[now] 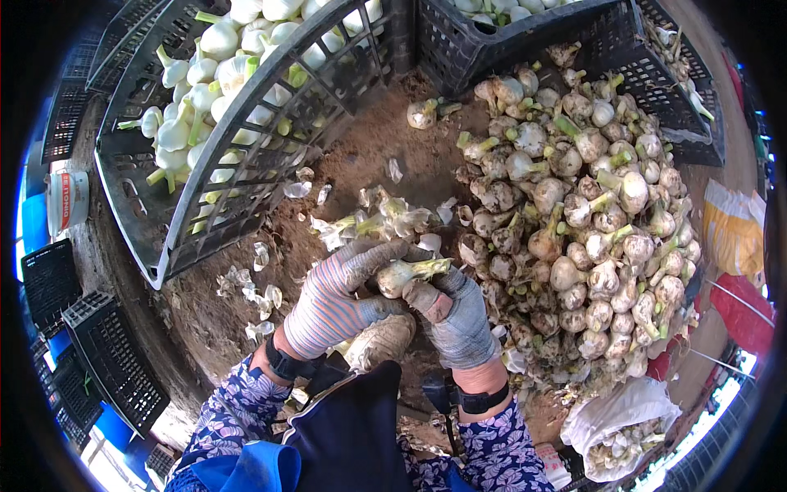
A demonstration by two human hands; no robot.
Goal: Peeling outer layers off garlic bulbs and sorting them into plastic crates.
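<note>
Both hands wear soiled knit gloves and meet at one garlic bulb [395, 278] with a short cut stem pointing right. My left hand [344, 289] holds the bulb from its left side. On the right, the thumb and fingers of my right hand [449, 313] grip it near the stem. Peeled garlic skins and stem pieces [393, 215] lie on the soil just beyond the hands. A large heap of unpeeled, dirty garlic bulbs [578, 215] rises at the right. Clean white garlic bulbs [203, 98] fill a black plastic crate [178, 240] at the upper left.
Another black crate [486, 46] with white bulbs stands at the top, beside a tilted crate [664, 98]. A white sack [621, 424] holding garlic pieces lies lower right. A white bucket [66, 200] and stacked black crates [117, 363] are at the left. One bulb [422, 114] lies apart on the soil.
</note>
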